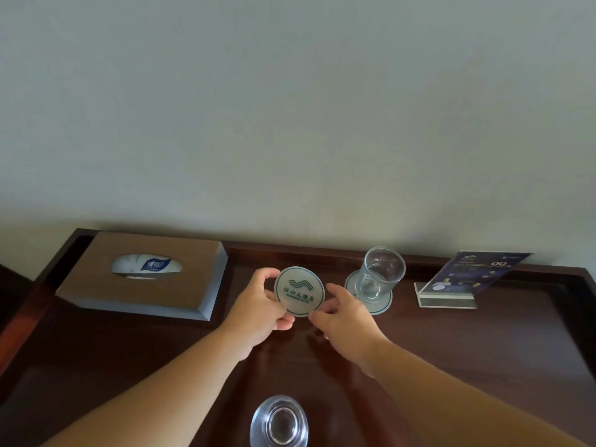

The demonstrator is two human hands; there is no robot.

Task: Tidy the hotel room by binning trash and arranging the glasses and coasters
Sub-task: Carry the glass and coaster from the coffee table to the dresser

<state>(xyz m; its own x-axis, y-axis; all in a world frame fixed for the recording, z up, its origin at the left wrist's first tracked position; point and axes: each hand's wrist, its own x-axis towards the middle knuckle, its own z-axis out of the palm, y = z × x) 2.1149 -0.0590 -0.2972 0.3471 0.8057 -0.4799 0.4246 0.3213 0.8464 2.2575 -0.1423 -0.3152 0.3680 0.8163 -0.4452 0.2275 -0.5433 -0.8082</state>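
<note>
A round white coaster with a green logo is held above the dark wooden table, its printed face towards me. My left hand pinches its left edge between thumb and fingers. My right hand pinches its lower right edge. Just to the right, a clear glass stands upright on a second coaster near the wall. Another clear glass stands at the table's near edge, seen from above, below my two forearms.
A brown tissue box with a tissue pack showing in its slot lies at the back left. An acrylic sign stand with a dark blue card stands at the back right. A plain wall rises behind the table.
</note>
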